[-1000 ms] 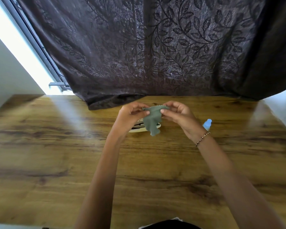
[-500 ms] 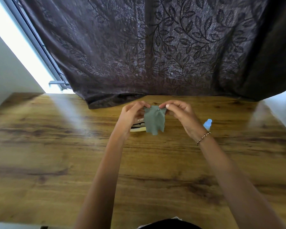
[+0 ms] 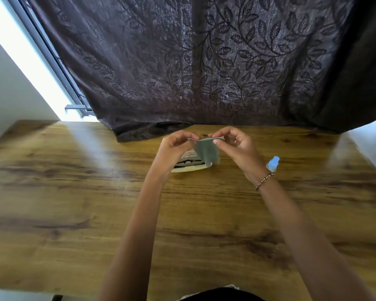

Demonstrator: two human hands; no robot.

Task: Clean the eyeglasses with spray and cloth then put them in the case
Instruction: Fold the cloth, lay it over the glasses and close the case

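My left hand (image 3: 175, 146) and my right hand (image 3: 237, 146) each pinch an upper corner of a small grey-green cloth (image 3: 206, 151), which hangs stretched between them above the table. Beneath the cloth lies an open cream-coloured case (image 3: 189, 169) with dark eyeglasses (image 3: 188, 162) partly showing inside it; the cloth and my left hand hide most of both. A pale blue spray bottle (image 3: 273, 163) stands behind my right wrist, its lower part hidden.
The wooden table (image 3: 74, 192) stretches wide to the left and towards me. A dark leaf-patterned curtain (image 3: 204, 72) hangs behind, its hem resting on the table's far edge (image 3: 139, 133). A bright window gap (image 3: 30, 68) lies at the left.
My hands have drawn the cloth's top edge out flatter and wider; a second ago it hung bunched between my fingers. The case and bottle have not moved.
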